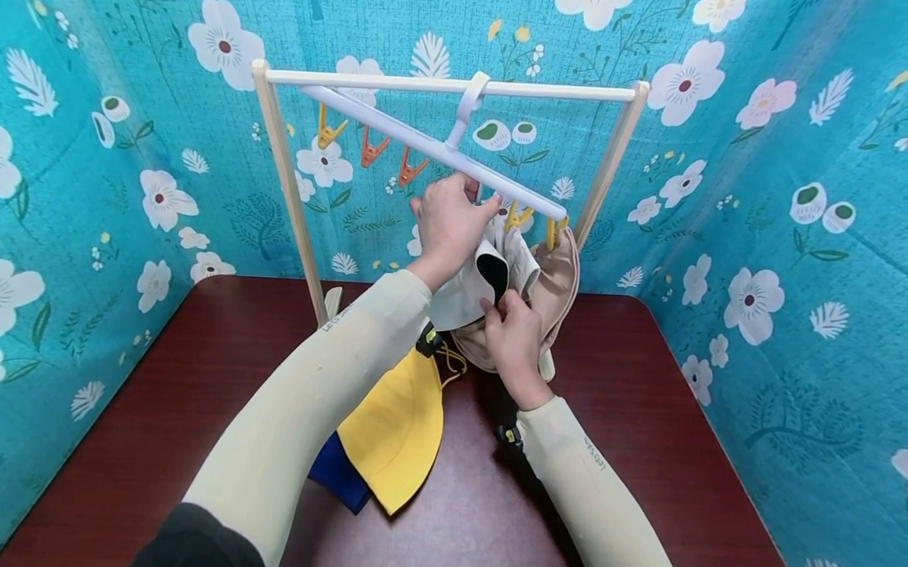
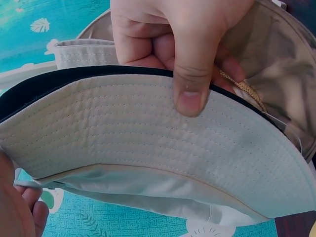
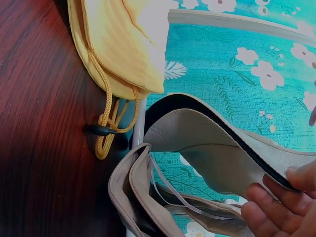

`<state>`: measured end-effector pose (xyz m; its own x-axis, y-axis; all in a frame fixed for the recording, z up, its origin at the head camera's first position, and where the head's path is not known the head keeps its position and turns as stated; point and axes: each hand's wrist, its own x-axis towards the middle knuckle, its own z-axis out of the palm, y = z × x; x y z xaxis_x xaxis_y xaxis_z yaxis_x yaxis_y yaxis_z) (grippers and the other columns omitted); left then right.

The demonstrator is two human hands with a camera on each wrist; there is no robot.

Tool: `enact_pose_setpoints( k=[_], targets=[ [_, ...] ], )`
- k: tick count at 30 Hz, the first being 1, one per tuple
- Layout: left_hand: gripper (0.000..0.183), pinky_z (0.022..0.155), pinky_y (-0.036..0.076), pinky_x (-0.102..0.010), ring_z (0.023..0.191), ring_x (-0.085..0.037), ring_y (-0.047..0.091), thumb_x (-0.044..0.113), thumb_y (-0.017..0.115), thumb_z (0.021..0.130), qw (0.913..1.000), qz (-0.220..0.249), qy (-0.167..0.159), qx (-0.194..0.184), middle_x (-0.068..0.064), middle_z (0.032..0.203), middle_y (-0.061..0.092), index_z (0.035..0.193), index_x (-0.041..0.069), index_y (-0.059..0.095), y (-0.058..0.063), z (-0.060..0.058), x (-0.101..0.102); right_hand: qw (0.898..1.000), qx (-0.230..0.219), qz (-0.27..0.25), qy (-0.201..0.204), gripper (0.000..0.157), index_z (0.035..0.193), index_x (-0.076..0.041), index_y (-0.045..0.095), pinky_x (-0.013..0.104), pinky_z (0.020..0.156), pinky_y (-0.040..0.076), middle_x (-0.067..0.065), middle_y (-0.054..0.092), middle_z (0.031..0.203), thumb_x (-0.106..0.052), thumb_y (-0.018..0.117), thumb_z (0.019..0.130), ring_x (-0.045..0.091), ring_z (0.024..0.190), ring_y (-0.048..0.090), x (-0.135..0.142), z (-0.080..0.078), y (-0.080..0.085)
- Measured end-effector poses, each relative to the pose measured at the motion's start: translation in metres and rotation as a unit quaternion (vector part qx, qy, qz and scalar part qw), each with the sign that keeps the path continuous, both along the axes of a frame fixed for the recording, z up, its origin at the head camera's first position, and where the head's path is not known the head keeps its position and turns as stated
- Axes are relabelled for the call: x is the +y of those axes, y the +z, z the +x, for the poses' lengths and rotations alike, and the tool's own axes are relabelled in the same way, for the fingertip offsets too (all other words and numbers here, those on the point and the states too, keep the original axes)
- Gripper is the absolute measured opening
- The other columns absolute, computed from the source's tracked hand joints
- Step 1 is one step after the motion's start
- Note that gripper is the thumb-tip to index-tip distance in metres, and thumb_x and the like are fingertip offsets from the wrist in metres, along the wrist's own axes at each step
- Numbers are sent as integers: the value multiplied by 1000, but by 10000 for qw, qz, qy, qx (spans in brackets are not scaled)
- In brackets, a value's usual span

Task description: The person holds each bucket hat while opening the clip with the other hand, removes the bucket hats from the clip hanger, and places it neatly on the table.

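Observation:
A cream bucket hat (image 1: pixel 453 298) with a dark lining hangs below the tilted white hanger (image 1: pixel 429 142). My right hand (image 1: pixel 515 340) pinches its brim edge; the thumb lies on the stitched brim (image 2: pixel 123 118) in the left wrist view. Just under the hanger's middle, my left hand (image 1: pixel 450 223) has curled fingers at the hat's upper end; the fingertips' exact grip is partly hidden. A tan hat (image 1: pixel 563 279) hangs behind, at the hanger's low right end, from a yellow clip (image 1: pixel 553 234). Another yellow clip (image 1: pixel 518 216) sits beside it.
The hanger hooks over a wooden rack's bar (image 1: pixel 566 91). Left of my hand hang a yellow clip (image 1: pixel 328 131) and two orange clips (image 1: pixel 373 151). A yellow hat (image 1: pixel 400 432) with a cord lies on the dark red table (image 1: pixel 643 457), over a blue cloth item (image 1: pixel 340 477).

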<state>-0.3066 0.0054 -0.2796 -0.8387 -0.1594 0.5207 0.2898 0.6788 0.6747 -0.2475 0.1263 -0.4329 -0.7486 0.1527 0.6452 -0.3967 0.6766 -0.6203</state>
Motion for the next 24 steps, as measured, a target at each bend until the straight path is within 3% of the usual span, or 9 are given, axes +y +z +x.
enact_pose_setpoints(
  k=[12, 24],
  targets=[
    [29, 93, 33, -45, 88, -9, 62, 48, 76, 91, 9998, 134, -96, -136, 8, 88, 72, 89, 20, 69, 4, 2, -3, 9999, -49, -104, 38, 38, 70, -12, 48, 35, 54, 40, 0, 50, 57, -20, 78, 92, 21, 53, 51, 1, 3, 0],
    [29, 95, 33, -46, 85, -8, 62, 48, 76, 91, 9996, 168, -199, -97, 9, 85, 72, 86, 20, 68, 4, 2, -5, 9996, 61, -197, 198, 41, 69, -14, 44, 33, 53, 37, -1, 46, 55, -19, 77, 93, 17, 51, 46, 4, 6, -1]
  ],
)
